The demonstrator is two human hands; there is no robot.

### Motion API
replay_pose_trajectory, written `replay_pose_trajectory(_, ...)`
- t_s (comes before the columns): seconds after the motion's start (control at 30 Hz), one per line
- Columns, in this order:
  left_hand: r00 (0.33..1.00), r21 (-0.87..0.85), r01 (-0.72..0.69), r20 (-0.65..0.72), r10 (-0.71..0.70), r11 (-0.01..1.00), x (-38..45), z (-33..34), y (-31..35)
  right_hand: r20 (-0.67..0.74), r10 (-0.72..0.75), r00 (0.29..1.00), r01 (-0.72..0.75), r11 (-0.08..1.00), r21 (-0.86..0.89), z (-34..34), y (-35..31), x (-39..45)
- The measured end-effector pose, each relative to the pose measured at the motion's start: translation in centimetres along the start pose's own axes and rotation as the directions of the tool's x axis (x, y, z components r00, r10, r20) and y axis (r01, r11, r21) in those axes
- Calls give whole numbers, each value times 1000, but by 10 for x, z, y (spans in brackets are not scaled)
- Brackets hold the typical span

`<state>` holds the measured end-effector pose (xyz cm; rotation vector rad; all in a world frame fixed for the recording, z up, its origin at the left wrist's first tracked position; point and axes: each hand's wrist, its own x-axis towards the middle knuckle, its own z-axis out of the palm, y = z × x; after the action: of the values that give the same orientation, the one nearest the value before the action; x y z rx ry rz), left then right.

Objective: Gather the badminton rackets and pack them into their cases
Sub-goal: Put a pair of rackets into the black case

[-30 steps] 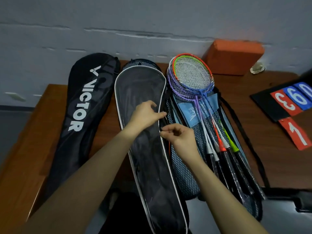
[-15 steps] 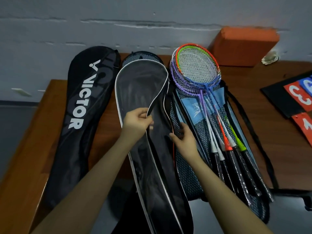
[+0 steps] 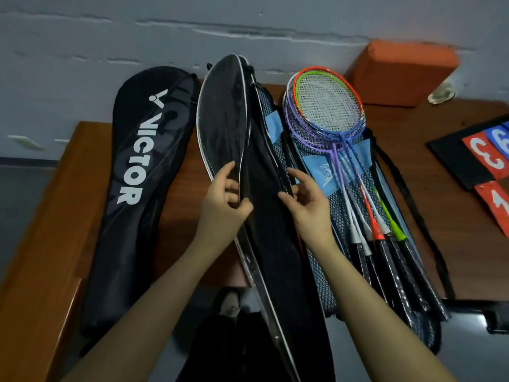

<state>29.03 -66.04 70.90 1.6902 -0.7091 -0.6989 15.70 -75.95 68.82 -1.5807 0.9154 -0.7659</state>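
One brown wooden table (image 3: 55,216) is set against a grey wall (image 3: 82,37) marked with horizontal cracks; its left edge runs diagonally toward the viewer, and grey floor is seen beyond that edge. Bare wood is left along the left edge and between the cases, with more at the right rear, toward the far right corner.

At the left, one black case printed VICTOR (image 3: 132,175) is laid lengthwise, closed, its lower end hanging past the near edge. Beside it, in the middle, one black case with white piping (image 3: 220,128) is held open: its left flap is pinched by the left hand (image 3: 220,205) between thumb and fingers, and the right flap's zip edge is grasped by the curled fingers of the right hand (image 3: 308,205). Its lower end also overhangs the near edge.

Just right of it, mesh cases with blue panels (image 3: 330,172) are stacked; their count cannot be told. On them a bundle of rackets (image 3: 327,106) is laid, heads toward the wall, handles toward the near edge; at least four shafts are counted.

At the far edge one orange block (image 3: 399,75) is leaned against the wall. At the right edge, number cards (image 3: 493,158) in red and blue are seen on a black board.
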Motion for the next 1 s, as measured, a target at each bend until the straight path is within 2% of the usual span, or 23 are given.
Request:
replay_pose_trajectory(0.13, 976, 78, -217, -6, 218, 973, 2, -1, 12, 10, -83, 996, 83, 997, -1, 3, -32, -2)
replay_pose_trajectory(0.27, 959, 130, -271, -44, 279, 954, 14, -3, 22, 3, -133, 991, 133, 987, -93, -1, -49, -6)
replay_pose_trajectory(0.33, 947, 165, -310, -27, 319, 936, 19, -1, 23, -53, -138, 989, 131, 984, -118, -4, -49, -8)
replay_pose_trajectory(0.43, 957, 192, -288, 35, 287, 938, 22, 4, 22, -121, -132, 984, 110, 980, -168, -11, -44, -8)
replay_pose_trajectory(0.63, 969, 288, -231, 150, 194, 929, 23, 24, 31, -166, -139, 976, 107, 976, -190, -34, -25, 6)
replay_pose_trajectory(0.83, 975, 123, -214, -27, 218, 969, 21, 60, 52, -126, -180, 976, 147, 961, -236, -78, -7, 27)
replay_pose_trajectory(0.97, 951, 224, -214, -176, 255, 951, 22, 82, 53, -133, -134, 982, 106, 974, -201, -104, 7, 38)
replay_pose_trajectory(1.0, 948, 263, -212, -179, 264, 941, 23, 87, 55, -119, -126, 985, 103, 977, -187, -107, 7, 40)
